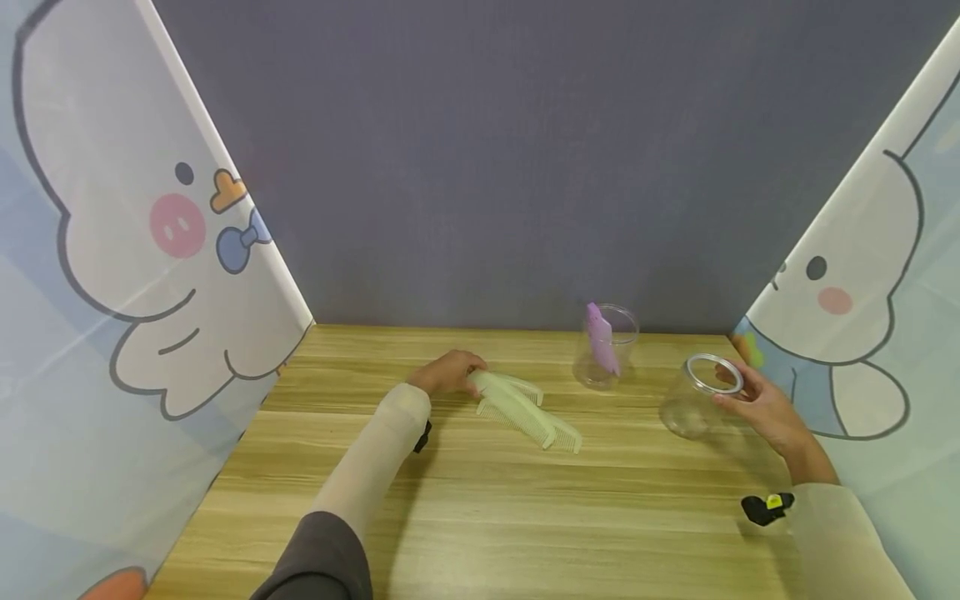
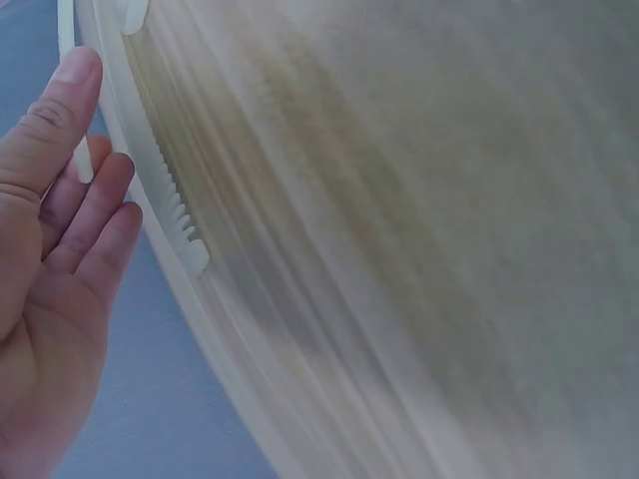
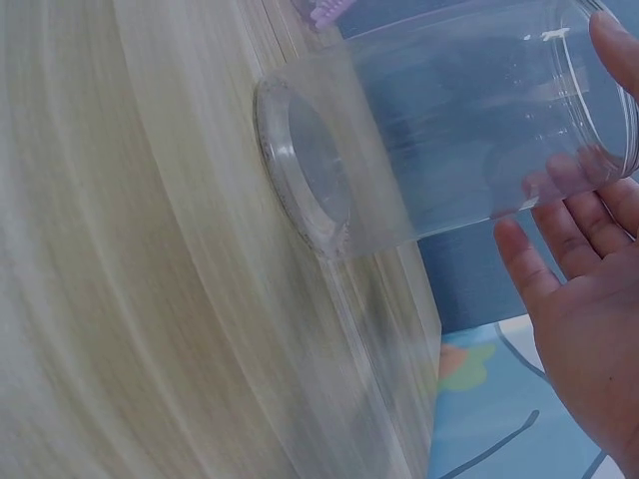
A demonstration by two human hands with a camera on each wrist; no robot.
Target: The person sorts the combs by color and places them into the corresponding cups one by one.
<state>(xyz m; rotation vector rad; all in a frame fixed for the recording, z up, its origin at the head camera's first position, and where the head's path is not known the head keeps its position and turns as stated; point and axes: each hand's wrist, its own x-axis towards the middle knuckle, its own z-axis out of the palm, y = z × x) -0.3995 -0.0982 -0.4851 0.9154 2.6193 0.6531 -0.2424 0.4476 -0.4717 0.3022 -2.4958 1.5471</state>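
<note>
My left hand (image 1: 448,372) pinches the end of a pale green comb (image 1: 516,407) between thumb and fingers. Other pale green combs (image 1: 567,435) lie under and beside it, overlapping on the table; in the left wrist view a toothed comb (image 2: 160,150) rests on the wood just past the fingertips. Over on the right, my right hand (image 1: 768,412) grips a clear plastic jar (image 1: 684,410) near its rim. The right wrist view shows the thumb at the jar's mouth and the fingers along its side, with the jar's base (image 3: 300,165) by the tabletop.
A second clear jar (image 1: 590,380) stands towards the back, with a purple comb (image 1: 602,340) leaning inside it. The wood-grain table (image 1: 525,533) meets a dark grey panel (image 1: 480,208) behind and cartoon-printed panels (image 1: 840,333) at the sides.
</note>
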